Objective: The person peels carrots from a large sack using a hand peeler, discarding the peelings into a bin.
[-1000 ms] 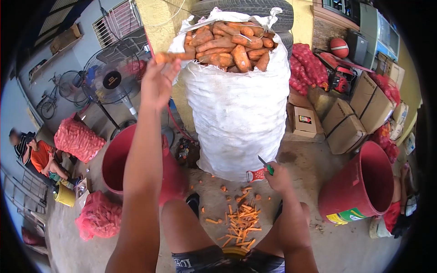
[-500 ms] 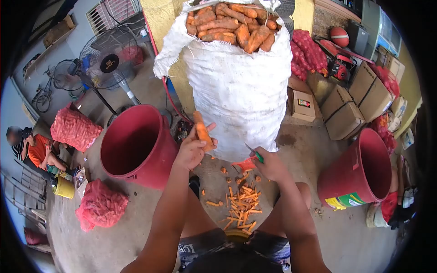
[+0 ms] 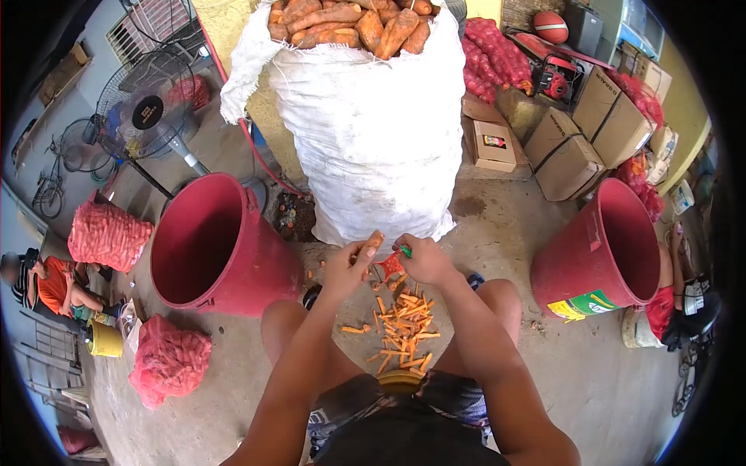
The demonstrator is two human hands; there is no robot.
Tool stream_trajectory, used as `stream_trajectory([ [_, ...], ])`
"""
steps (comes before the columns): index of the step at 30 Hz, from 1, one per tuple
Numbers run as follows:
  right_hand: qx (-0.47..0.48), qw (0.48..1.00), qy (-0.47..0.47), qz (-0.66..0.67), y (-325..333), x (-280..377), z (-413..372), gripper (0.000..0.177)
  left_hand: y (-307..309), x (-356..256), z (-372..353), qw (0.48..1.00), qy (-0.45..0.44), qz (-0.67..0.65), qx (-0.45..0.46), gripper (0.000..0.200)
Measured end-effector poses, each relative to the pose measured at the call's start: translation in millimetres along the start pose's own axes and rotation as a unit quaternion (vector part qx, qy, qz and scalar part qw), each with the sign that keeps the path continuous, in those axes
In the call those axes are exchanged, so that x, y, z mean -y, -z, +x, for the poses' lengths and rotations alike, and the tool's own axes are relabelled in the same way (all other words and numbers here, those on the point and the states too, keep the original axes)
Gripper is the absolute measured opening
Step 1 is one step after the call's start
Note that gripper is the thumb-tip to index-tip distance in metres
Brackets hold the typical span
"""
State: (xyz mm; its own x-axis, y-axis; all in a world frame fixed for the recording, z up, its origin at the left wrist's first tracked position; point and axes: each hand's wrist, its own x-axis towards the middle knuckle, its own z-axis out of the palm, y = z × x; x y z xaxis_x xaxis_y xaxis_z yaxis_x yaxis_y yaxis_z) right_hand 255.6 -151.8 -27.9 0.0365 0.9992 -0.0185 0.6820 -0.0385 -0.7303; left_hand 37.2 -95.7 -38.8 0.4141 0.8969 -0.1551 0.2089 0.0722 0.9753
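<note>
On the floor (image 3: pixel 575 373) stands a white sack (image 3: pixel 365 140), heaped with carrots (image 3: pixel 326 36), and before it lies a scatter of strips (image 3: pixel 408 326). Just now the left hand (image 3: pixel 346 269) and right hand (image 3: pixel 427 261) have drawn together by the sack's bottom edge. The left grips one carrot (image 3: pixel 374 241); the right curls round a knife (image 3: pixel 403 251), green-handled. Carrot and knife are now near each other; the blade I can't make out.
</note>
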Motion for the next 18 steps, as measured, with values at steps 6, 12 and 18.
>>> stream_trajectory([
  [6, 0.001, 0.999, -0.009, -0.035, -8.6, 11.5, -0.9, 0.033, -7.2, 10.8, -2.3, 0.993, -0.088, 0.077, 0.012, 0.043],
  [12, -0.050, 0.993, -0.033, -0.098, -31.6, 12.1, -8.3, 0.028, -9.4, 16.3, -6.0, 0.997, 0.037, -0.020, 0.057, 0.028],
  [18, 0.032, 0.983, -0.048, -0.172, -44.3, 19.2, -14.3, 0.022, -12.6, 38.0, -4.1, 0.975, 0.163, -0.109, 0.104, 0.022],
])
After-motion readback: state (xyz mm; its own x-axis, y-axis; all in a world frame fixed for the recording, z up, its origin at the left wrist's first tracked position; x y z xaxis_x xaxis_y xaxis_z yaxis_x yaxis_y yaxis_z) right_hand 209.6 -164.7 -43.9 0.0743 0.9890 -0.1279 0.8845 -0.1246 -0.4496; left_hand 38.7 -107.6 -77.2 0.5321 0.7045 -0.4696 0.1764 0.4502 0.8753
